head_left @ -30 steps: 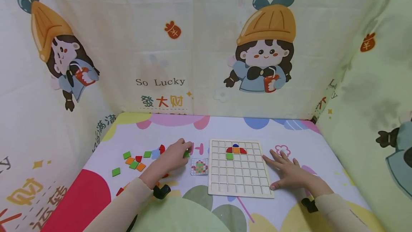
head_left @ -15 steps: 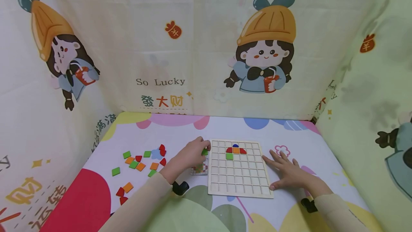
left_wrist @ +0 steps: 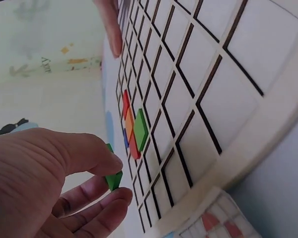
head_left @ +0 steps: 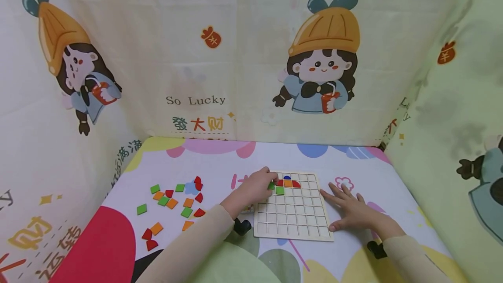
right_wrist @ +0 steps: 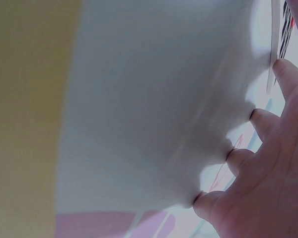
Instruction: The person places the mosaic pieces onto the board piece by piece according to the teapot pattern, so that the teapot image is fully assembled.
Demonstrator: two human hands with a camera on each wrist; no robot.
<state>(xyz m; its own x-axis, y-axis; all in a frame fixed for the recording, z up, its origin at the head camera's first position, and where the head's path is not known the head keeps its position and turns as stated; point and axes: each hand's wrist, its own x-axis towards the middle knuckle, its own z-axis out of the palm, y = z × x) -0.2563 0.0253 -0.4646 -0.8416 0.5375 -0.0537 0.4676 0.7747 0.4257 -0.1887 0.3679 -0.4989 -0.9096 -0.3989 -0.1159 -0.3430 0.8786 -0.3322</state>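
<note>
Between thumb and fingers, my left hand (head_left: 254, 189) pinches a green square tile (left_wrist: 112, 173) over the upper left part of the wooden grid board (head_left: 292, 217). Set in the board are a blue piece (head_left: 287, 177), an orange square (head_left: 288, 183), red pieces (head_left: 296, 184) on either side of it, and a green square (head_left: 280, 190) below the left red one. My right hand (head_left: 353, 208) lies spread on the table, its thumb and a fingertip at the board's right edge. In the left wrist view a patterned picture card (left_wrist: 221, 220) shows beside the board; the left arm mostly covers it in the head view.
Loose green, orange and red pieces (head_left: 171, 203) are scattered on the left of the table. Printed cloth walls (head_left: 251, 56) enclose the table at the back and both sides. A small black device (head_left: 377, 250) sits at the right wrist.
My left hand has carried the green tile rightward from beside the card to over the board. Loose pieces formerly behind the arm now show. The right hand has stayed in place.
</note>
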